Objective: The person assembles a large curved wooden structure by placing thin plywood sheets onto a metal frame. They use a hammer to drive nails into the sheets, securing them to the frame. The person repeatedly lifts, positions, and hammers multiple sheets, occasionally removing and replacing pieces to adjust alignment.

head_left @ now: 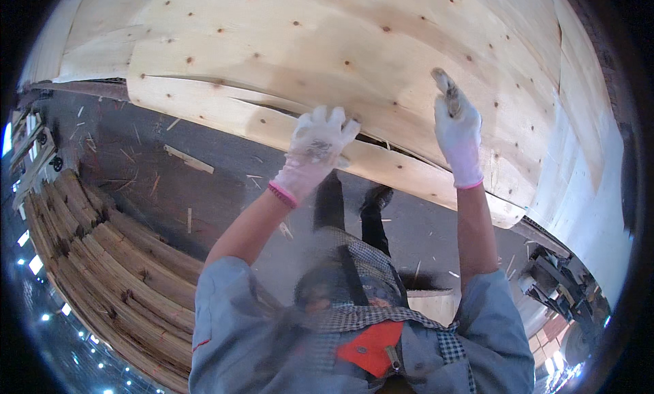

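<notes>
A broad, pale wood veneer sheet with dark knots spreads across the far side in front of me. Along its near edge a long veneer strip is partly split away, with a dark, jagged gap between them. My left hand, in a white work glove with a pink cuff, closes over this strip near its middle, its fingers at the gap and its thumb by the near edge. To the right, my right hand, gloved alike with grimy fingers, is over the sheet, fingers stretched away from me. I see nothing in it.
Long stacked brown boards or sheets curve along the left. Wood scraps litter the dark floor between stack and veneer. At the lower right stands dark metal equipment. More veneer overlaps at the right.
</notes>
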The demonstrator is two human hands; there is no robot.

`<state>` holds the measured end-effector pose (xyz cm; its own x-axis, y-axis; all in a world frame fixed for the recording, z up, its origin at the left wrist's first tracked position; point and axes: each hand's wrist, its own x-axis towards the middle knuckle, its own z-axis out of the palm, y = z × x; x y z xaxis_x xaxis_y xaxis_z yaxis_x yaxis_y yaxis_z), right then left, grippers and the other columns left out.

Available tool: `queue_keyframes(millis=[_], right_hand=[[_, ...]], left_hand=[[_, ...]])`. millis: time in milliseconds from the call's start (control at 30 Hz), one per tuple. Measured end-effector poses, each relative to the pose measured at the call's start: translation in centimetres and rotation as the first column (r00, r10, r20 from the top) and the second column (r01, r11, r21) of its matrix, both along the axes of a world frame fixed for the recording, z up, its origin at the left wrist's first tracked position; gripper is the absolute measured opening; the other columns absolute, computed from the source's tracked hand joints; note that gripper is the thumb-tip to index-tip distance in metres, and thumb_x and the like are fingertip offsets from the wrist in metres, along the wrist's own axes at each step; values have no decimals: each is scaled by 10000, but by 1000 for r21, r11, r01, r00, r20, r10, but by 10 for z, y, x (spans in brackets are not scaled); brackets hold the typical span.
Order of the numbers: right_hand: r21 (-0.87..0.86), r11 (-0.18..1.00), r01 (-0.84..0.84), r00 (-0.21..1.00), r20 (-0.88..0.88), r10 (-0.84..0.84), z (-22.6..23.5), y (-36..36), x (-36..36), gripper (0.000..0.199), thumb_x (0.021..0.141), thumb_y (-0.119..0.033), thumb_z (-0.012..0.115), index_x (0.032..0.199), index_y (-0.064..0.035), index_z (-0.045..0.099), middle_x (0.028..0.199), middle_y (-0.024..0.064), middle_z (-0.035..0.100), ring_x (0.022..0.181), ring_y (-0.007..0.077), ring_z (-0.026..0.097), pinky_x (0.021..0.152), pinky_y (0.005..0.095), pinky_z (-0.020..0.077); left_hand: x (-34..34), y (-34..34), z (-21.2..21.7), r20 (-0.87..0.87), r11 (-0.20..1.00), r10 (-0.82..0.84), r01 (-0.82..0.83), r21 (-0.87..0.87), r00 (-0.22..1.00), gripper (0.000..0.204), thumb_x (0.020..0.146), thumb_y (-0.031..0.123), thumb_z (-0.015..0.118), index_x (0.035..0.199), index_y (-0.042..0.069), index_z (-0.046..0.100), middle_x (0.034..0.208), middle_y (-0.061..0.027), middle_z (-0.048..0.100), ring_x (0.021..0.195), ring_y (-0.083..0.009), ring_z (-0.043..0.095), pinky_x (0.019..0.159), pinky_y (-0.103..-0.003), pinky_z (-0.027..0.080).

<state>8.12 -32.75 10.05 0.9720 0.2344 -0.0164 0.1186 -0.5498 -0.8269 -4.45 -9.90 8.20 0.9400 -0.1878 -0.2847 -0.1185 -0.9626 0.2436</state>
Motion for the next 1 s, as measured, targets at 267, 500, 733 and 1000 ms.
queue_keyframes(millis=[267,500,733,1000], right_hand=[[-579,791,-196,942,113,317,-50,-41,-47,530,738,155,504,1191,-58,678,1383,160,602,1347,334,518,1106,436,448],[-600,763,-242,955,-9,296,-43,-33,-37,427,819,3,531,1207,-88,684,1434,114,575,1380,333,482,1130,422,411],[-609,768,-199,971,-16,239,-52,-37,-35,423,838,13,500,1208,-88,677,1441,109,570,1372,327,490,1123,415,423],[-327,897,-297,936,87,341,-19,-53,-69,506,791,128,504,1241,-56,646,1396,181,588,1316,352,548,1108,438,443]], left_hand=[[-11,122,20,124,947,65,-101,306,990,876,654,396,877,1402,121,513,1461,-150,482,1398,-321,413,1148,-455,349],[-23,201,-53,-36,934,84,-67,351,996,622,726,414,820,1222,129,576,1132,-37,660,1104,-220,602,930,-425,456],[-129,138,-16,-35,999,-9,11,43,999,131,847,241,649,751,187,578,769,-12,559,763,-203,564,766,-392,497],[-103,42,87,-2,876,-424,411,250,905,16,755,171,658,766,176,667,763,-17,614,762,-201,632,653,-387,476]])
